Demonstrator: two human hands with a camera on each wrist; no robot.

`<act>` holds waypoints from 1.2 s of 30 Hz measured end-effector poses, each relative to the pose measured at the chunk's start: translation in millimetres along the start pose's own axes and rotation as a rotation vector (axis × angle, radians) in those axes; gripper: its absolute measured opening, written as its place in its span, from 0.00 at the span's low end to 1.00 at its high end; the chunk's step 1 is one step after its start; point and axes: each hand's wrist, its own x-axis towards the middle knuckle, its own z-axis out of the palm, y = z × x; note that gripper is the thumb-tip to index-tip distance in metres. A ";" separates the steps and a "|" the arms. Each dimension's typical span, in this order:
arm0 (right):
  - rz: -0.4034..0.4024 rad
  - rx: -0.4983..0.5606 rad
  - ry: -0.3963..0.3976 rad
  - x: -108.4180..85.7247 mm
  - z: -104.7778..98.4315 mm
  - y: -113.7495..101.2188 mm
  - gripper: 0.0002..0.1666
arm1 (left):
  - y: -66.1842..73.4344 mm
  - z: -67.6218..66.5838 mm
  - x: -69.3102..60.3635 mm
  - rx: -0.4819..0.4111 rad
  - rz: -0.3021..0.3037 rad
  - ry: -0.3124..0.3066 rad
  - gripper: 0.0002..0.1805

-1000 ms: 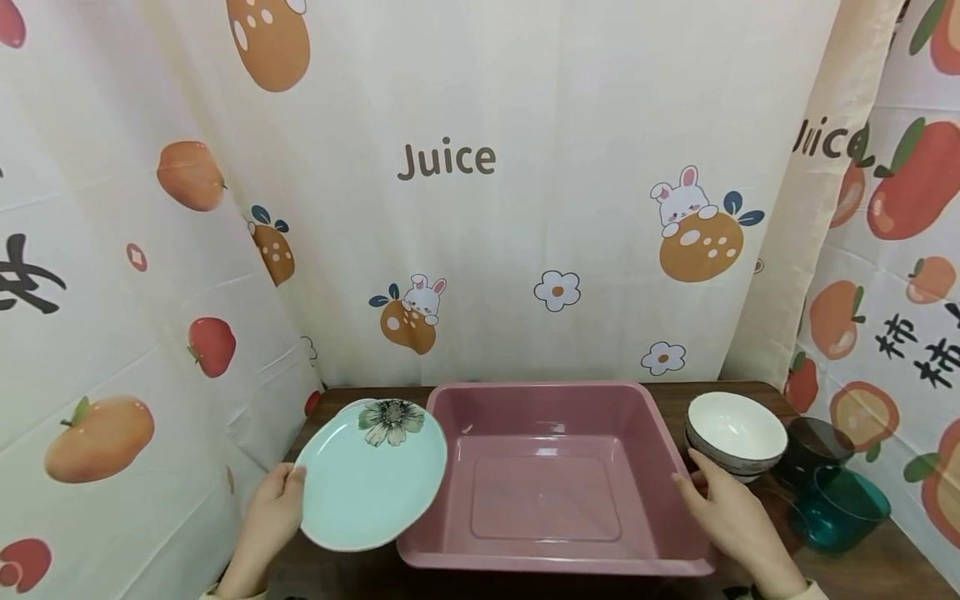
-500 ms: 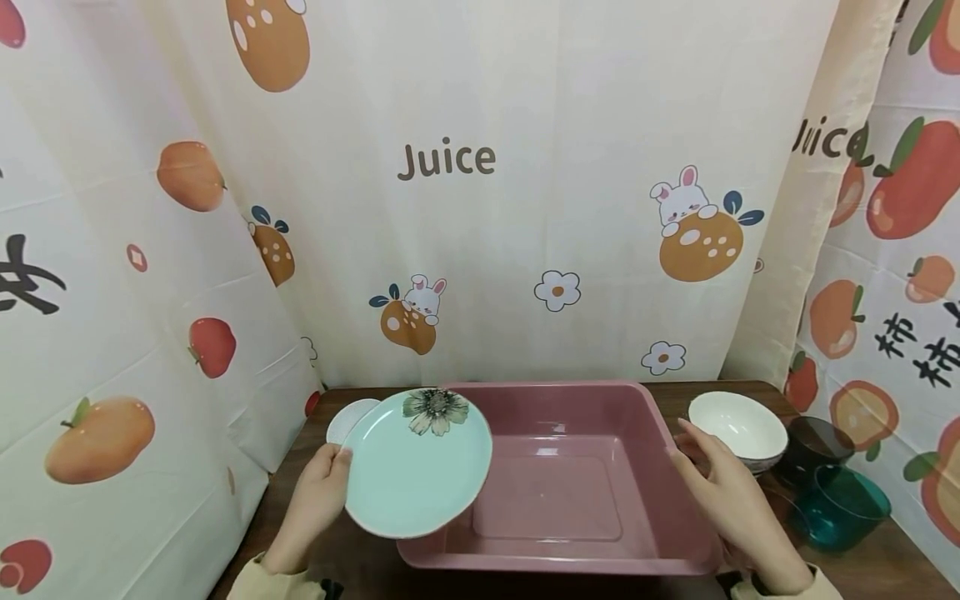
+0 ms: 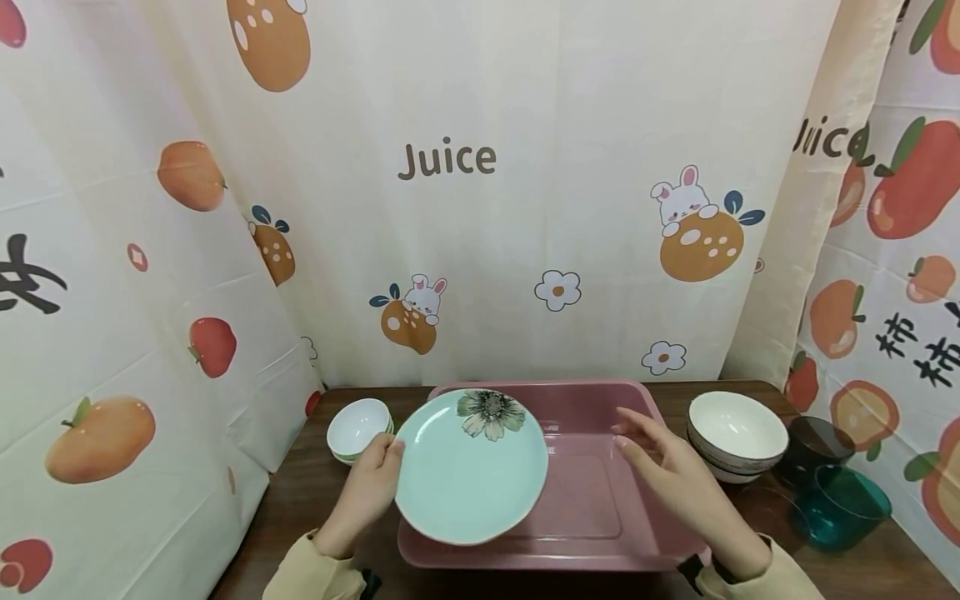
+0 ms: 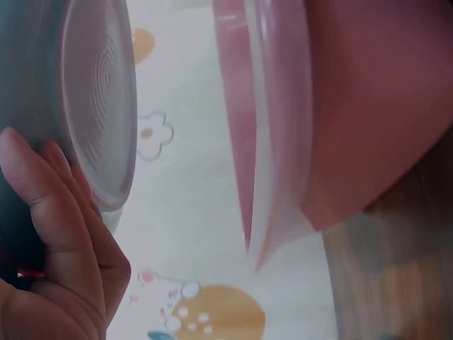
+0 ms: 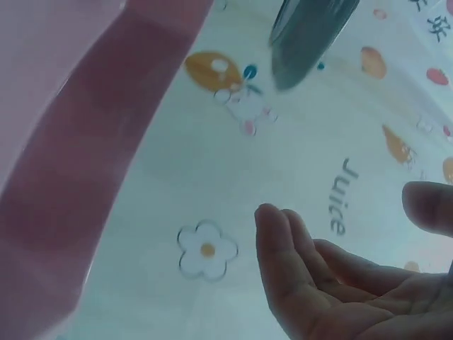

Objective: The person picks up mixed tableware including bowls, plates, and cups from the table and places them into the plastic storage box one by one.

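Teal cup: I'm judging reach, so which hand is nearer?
Right. The right hand is by the pink basin, left of the teal cup in the head view; the left hand, gripping the plate, is farther left.

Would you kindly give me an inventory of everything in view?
Table: one, brown, under the dishes.
Tub: one, pink, mid-table.
Plate: one, pale turquoise, flowered, over the tub's left part.
Left bowls: at least two, white and green, stacked left of the tub.
Right bowls: at least two, white inside, stacked right of the tub.
Dark cup: one, blackish, beside the right bowls.
Teal cup: one, teal, near the dark cup.
Curtains: several, cream, printed, behind and alongside.
Sleeves: two, pale yellow, forearms.
Left hand: one, gripping the plate.
Right hand: one, over the tub's right part.
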 end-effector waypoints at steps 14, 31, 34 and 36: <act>0.182 0.256 -0.212 23.2 33.0 -13.2 0.32 | 10.3 29.4 -2.6 -0.079 0.023 -0.085 0.11; 0.201 0.287 -0.244 35.2 54.5 -8.0 0.20 | 14.2 37.2 -4.0 -0.058 0.063 -0.088 0.11; 0.234 0.252 -0.211 36.2 56.2 -10.7 0.17 | 14.8 38.0 -4.1 -0.054 0.073 -0.081 0.10; 0.246 0.238 -0.196 37.1 56.3 -13.0 0.17 | 15.3 38.2 -4.3 -0.049 0.077 -0.078 0.10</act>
